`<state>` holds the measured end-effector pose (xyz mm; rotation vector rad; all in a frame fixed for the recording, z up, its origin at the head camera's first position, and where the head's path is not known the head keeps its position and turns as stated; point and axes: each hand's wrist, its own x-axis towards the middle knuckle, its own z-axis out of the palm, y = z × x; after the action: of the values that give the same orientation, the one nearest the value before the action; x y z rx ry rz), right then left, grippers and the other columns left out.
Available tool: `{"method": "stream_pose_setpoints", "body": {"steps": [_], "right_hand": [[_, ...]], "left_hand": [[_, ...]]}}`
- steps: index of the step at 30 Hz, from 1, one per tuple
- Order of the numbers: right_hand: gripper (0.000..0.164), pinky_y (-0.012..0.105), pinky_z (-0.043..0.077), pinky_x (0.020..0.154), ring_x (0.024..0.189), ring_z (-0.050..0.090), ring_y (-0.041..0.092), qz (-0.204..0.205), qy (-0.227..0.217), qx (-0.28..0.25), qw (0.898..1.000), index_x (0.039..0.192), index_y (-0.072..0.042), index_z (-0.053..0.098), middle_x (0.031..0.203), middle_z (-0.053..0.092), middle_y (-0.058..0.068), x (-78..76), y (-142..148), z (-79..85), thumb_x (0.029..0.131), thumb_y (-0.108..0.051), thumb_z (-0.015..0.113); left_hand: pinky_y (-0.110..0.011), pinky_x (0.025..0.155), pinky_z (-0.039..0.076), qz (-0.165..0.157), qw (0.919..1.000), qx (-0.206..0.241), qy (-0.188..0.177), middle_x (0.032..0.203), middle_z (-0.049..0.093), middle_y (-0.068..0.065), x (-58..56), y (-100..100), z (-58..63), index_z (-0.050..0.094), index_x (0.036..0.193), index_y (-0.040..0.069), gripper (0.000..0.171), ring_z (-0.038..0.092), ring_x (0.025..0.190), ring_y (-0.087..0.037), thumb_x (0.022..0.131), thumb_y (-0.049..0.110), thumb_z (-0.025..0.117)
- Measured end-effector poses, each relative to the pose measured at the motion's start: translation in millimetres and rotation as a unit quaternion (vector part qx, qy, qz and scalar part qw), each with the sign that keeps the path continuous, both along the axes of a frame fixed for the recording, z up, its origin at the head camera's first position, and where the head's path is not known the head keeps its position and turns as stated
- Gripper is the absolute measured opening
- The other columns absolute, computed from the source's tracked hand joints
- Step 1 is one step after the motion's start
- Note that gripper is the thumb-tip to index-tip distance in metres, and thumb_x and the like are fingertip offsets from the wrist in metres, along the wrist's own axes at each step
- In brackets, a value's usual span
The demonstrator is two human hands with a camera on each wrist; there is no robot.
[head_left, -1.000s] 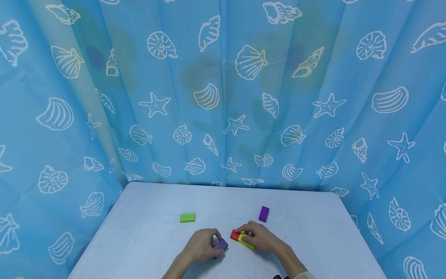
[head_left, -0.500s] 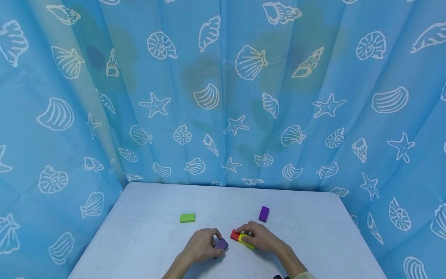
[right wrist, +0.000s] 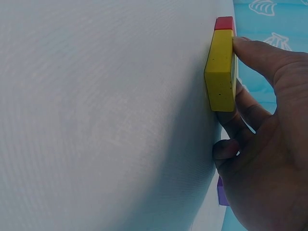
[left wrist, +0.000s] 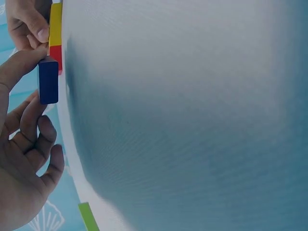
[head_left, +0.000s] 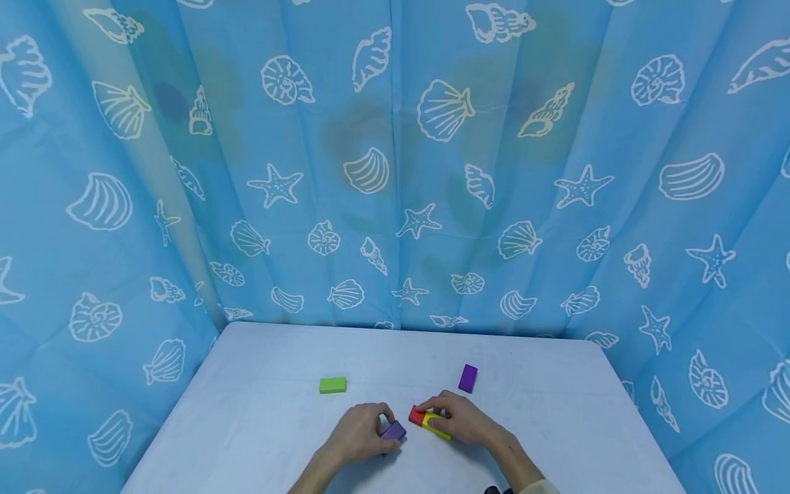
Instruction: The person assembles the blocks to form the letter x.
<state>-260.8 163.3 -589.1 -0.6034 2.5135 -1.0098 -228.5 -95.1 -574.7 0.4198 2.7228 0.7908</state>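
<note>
Thumb and fingers of my left hand (head_left: pixel 358 433) pinch a purple block (head_left: pixel 393 431), which looks dark blue in the left wrist view (left wrist: pixel 48 83). To its right, a red block (head_left: pixel 416 416) and a yellow block (head_left: pixel 441 433) lie end to end in one line. My right hand (head_left: pixel 465 420) grips this pair, its thumb along the yellow block's near side and a fingertip on the red one. A narrow gap separates the purple block from the red end in the head view. In the right wrist view the yellow block (right wrist: pixel 221 77) hides most of the red block (right wrist: pixel 224 23).
On the white table (head_left: pixel 259 363), a green block (head_left: pixel 332 385) lies farther back to the left. Another purple block (head_left: pixel 468 379) lies behind my right hand. A blue shell-patterned curtain (head_left: pixel 395 267) hangs along the table's back and sides.
</note>
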Motion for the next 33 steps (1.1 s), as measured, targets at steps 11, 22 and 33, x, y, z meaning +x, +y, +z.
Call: {"method": "stream_pose_setpoints", "body": {"steps": [11,22,33], "right_hand": [[0.029,0.032,0.046,0.076,0.090,0.051,0.015,-0.001,0.000,-0.002,1.000,0.123,-0.034,0.071,0.105,0.060,-0.008,0.1,-0.3,-0.3,0.096,-0.026,0.069],[0.028,0.032,0.047,0.078,0.090,0.052,0.014,0.003,0.004,-0.003,1.000,0.124,-0.033,0.071,0.106,0.060,-0.009,1.5,-0.2,1.0,0.096,-0.027,0.068],[0.028,0.034,0.048,0.080,0.091,0.053,0.014,0.000,0.005,0.000,1.000,0.123,-0.033,0.071,0.106,0.061,-0.009,2.9,-0.3,2.4,0.096,-0.027,0.068]], "left_hand": [[-0.026,0.063,0.046,-0.001,1.0000,0.009,-0.001,0.076,0.058,0.010,-1.0,1.3,-2.6,0.068,0.105,0.021,0.036,0.055,0.067,-0.010,0.080,0.042,0.084],[-0.025,0.062,0.044,-0.010,0.9998,0.014,0.007,0.075,0.058,0.010,0.2,2.2,-1.5,0.068,0.105,0.022,0.036,0.054,0.066,-0.008,0.080,0.043,0.083],[-0.025,0.060,0.044,-0.016,0.9995,0.027,0.000,0.074,0.058,0.011,1.0,7.2,-3.1,0.069,0.105,0.021,0.036,0.054,0.065,-0.008,0.081,0.042,0.083]]}}
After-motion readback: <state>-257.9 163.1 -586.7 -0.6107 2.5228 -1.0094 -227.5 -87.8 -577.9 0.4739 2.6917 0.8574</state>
